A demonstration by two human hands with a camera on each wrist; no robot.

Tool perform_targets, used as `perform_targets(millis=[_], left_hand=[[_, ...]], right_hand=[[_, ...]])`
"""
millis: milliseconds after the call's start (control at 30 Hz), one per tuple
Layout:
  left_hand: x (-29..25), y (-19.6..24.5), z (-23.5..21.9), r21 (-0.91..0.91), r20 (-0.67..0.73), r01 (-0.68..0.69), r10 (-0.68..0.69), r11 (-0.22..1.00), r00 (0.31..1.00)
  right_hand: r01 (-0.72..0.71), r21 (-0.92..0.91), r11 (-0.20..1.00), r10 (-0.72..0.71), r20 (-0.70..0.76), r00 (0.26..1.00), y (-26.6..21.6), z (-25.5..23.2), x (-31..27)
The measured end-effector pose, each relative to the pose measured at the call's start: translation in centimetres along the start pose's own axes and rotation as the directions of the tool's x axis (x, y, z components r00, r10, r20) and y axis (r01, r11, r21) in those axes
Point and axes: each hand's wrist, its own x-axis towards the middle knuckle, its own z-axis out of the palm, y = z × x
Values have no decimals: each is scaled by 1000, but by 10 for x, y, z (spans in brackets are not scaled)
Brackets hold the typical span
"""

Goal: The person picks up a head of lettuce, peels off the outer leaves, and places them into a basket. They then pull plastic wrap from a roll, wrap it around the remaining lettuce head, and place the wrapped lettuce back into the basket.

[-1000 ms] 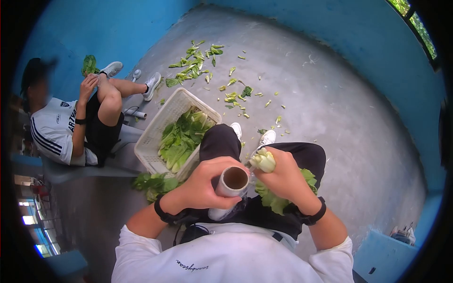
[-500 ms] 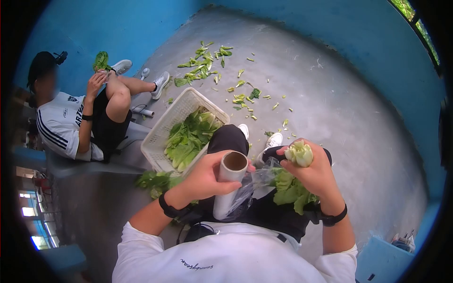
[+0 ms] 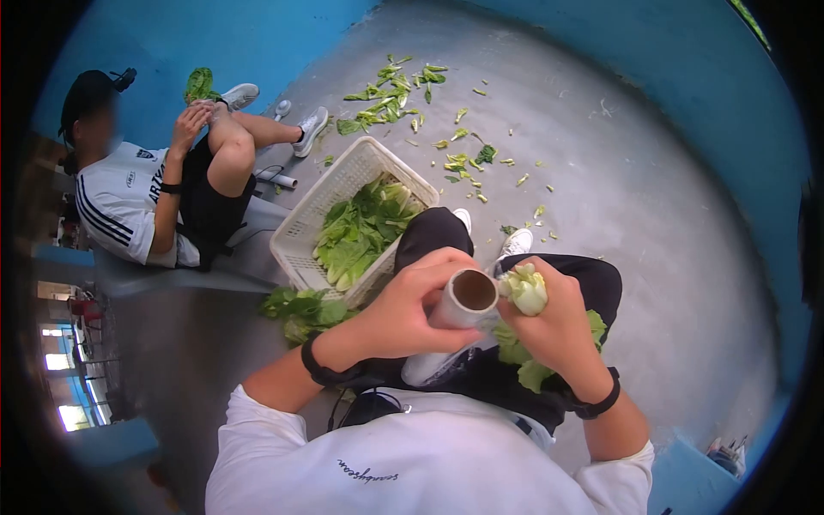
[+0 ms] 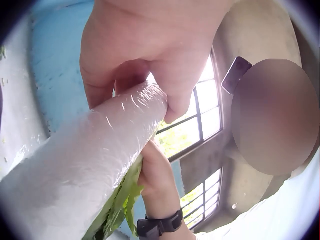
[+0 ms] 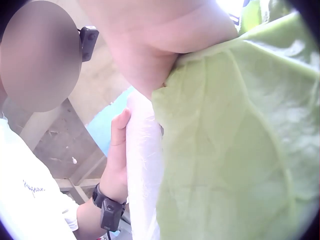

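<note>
My left hand [image 3: 412, 305] grips a roll of clear plastic wrap [image 4: 95, 150] near its upper end, thumb on one side and fingers on the other. The open cardboard core [image 3: 475, 290] faces up in the head view. Right beside it, my right hand [image 3: 554, 322] holds a head of leafy greens [image 3: 525, 290], its pale cut base poking out above the fist. Its broad green leaves [image 5: 225, 135] hang below the hand and fill much of the right wrist view. The roll slants down across the lap.
A white plastic basket [image 3: 287, 245] of leafy greens stands by my left knee, with more greens [image 3: 300, 313] beside it. Trimmed leaves [image 3: 386, 99] litter the grey floor ahead. At left another person [image 3: 129, 197] sits holding a green head [image 3: 200, 84].
My right hand moved out to the right, showing a stretch of film between greens and roll, then came back close to the roll. The left hand and roll shifted right in view.
</note>
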Motion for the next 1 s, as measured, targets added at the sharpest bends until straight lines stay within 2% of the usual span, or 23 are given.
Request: perform_targets(millis=[33,133,267,367,467,500,633,733,933,1000], left_hand=[[1,-1,-1,58,-19,-68,70,996,997],[2,-1,-4,166,27,-149,146,975,989],[2,-1,-4,174,65,-161,151,971,986],[3,6,1,228,65,-237,228,944,971],[5,11,1,303,126,-341,317,890,940],[1,10,1,201,151,-272,245,941,958],[-3,11,-6,182,150,-206,180,961,972],[-7,7,-6,74,137,-186,175,980,975],[-9,1,-10,-11,169,-191,190,982,967],[-8,-3,-11,-134,114,-91,107,987,988]], right_hand=[[-9,21,1000,9,-2,1000,1,-1,2],[-35,44,998,35,13,999,0,-2,5],[-76,29,997,75,54,996,7,-1,5],[-97,20,995,95,72,993,11,-1,9],[-107,-2,994,107,97,990,20,1,13],[-109,-11,994,110,107,988,22,1,14],[-152,-80,985,162,133,978,25,-4,17],[-180,-102,978,192,128,973,24,-10,18],[-193,-105,976,203,96,975,33,-14,20],[-185,-93,978,194,93,977,35,-14,20]])
